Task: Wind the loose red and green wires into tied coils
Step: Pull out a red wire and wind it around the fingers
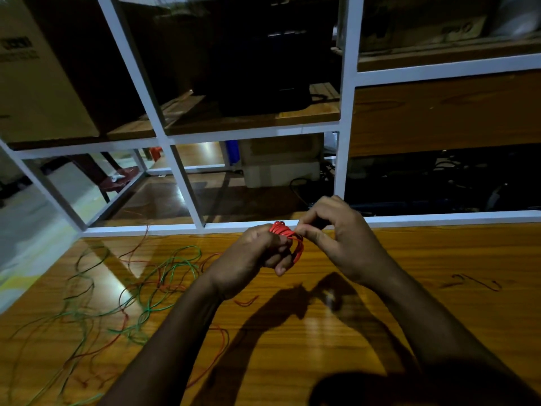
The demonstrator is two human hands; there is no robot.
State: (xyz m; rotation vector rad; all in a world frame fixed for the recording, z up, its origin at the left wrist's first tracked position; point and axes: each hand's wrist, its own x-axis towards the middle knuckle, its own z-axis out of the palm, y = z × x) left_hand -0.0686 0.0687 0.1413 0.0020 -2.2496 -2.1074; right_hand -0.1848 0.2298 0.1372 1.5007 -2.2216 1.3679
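We see a small red coil (285, 234) held up above the far part of a glossy wooden table (409, 303), between the two hands. The left hand (257, 253) has its fingers curled round the coil, the red turns bunched at the top of its fist and a few loops hanging down past its fingers on the right side. The right hand (336, 235) comes in from the other side and pinches the coil's upper edge between thumb and fingertips (304, 230); we cannot tell whether it holds a free end of wire or only the bundle itself. Both forearms reach in from the bottom of the view and throw dark shadows on the tabletop beneath. To the left of the hands, loose green wires (164, 276) and loose red wires (117, 338) lie tangled together in wide, untidy loops over the table, some running off its near-left edge. A short red wire piece (247, 301) lies alone just below the left wrist. Beyond the table's far edge stands a white metal shelf frame (345, 112) with wooden boards, and a cardboard box (38, 83) sits in its upper-left bay.
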